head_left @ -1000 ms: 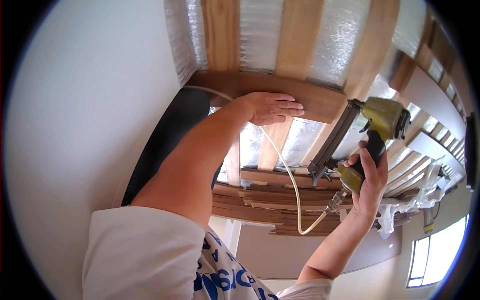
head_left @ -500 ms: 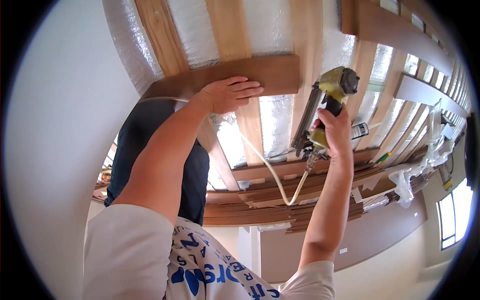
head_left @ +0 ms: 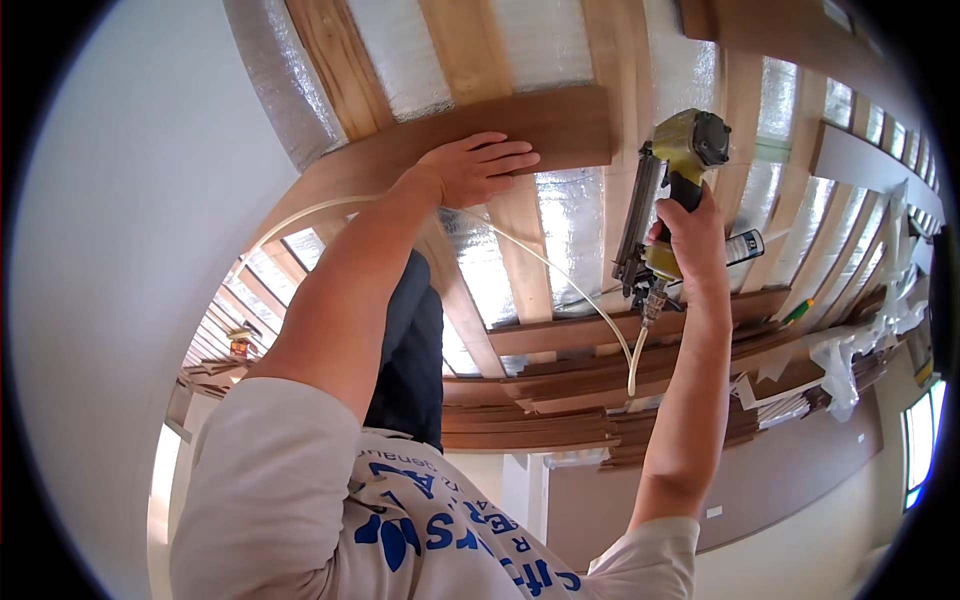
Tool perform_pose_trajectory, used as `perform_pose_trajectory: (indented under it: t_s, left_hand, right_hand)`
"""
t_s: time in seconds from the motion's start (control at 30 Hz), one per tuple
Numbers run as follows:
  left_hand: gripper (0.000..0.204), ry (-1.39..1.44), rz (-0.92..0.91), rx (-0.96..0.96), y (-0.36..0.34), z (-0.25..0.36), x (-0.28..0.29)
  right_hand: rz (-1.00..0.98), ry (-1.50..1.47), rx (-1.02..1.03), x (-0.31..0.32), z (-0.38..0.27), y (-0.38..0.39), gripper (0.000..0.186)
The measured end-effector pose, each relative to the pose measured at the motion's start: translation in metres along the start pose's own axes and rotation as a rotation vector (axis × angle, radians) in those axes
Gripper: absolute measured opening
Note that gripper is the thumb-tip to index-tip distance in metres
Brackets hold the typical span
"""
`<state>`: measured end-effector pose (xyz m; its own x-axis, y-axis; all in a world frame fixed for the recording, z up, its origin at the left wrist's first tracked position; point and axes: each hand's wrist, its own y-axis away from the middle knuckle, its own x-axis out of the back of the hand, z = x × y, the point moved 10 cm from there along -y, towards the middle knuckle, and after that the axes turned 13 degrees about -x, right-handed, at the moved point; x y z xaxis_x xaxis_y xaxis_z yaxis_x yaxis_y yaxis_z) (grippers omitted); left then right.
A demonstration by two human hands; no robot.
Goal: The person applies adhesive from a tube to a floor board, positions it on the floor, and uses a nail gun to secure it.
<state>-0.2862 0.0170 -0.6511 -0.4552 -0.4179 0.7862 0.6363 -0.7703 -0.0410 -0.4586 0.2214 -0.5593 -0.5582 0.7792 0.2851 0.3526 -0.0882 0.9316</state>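
My left hand [head_left: 480,172] lies flat, fingers stretched out, on a brown wooden plank [head_left: 568,128]. The plank lies across several pale wooden battens [head_left: 462,45] with silvery foil sheeting between them, and its left part runs along a white wall [head_left: 130,260]. To the right, my right hand [head_left: 697,238] is wrapped round the handle of a yellow-and-black nail gun [head_left: 690,145], held apart from the plank. A thin cream air hose [head_left: 560,268] loops from the gun's lower end and passes behind my left forearm.
Brown planks [head_left: 520,430] lie stacked near my body. Beside my right wrist is a dark-and-white cartridge [head_left: 744,247]. Farther right are a green-handled tool [head_left: 798,311], crumpled clear plastic [head_left: 840,360] and a pale board [head_left: 870,165]. My bent leg [head_left: 405,350] is below the left forearm.
My leg has shifted right, uncovering the plank's left part and more hose. Both hands and the nail gun appear slightly higher and farther right as the view shifts. Left hand stays on the plank.
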Motion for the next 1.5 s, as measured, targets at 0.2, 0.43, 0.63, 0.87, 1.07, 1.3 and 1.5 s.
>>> perform_pose_trajectory:
  t_s: [0.2, 0.43, 0.63, 0.87, 1.07, 1.3, 1.5]
  left_hand:
    - [0.020, -0.013, 0.004, -0.013, 0.002, 0.001, 0.000]
    - [0.011, -0.044, 0.098, -0.041, 0.000, 0.000, 0.011]
    - [0.007, -0.049, 0.128, -0.051, 0.004, 0.001, 0.013]
    - [0.010, -0.028, 0.221, -0.038, 0.008, -0.007, 0.016]
    - [0.019, -0.017, 0.275, -0.004, 0.012, -0.009, 0.021]
    - [0.019, 0.012, 0.172, -0.015, 0.006, -0.008, 0.008]
    - [0.012, -0.026, 0.121, -0.001, 0.009, -0.005, 0.008]
  right_hand:
    - [-0.013, -0.005, 0.015, -0.002, -0.006, 0.001, 0.027]
    - [-0.007, 0.028, -0.018, -0.004, -0.011, 0.003, 0.029]
    - [-0.050, 0.027, -0.040, -0.009, -0.015, 0.005, 0.031]
    - [-0.053, 0.094, -0.087, -0.015, -0.025, -0.002, 0.027]
    - [-0.011, 0.037, -0.106, -0.006, 0.000, -0.002, 0.025]
    - [0.005, 0.030, -0.133, -0.007, -0.007, 0.002, 0.028]
    - [-0.022, 0.075, -0.112, -0.010, -0.014, 0.000, 0.029]
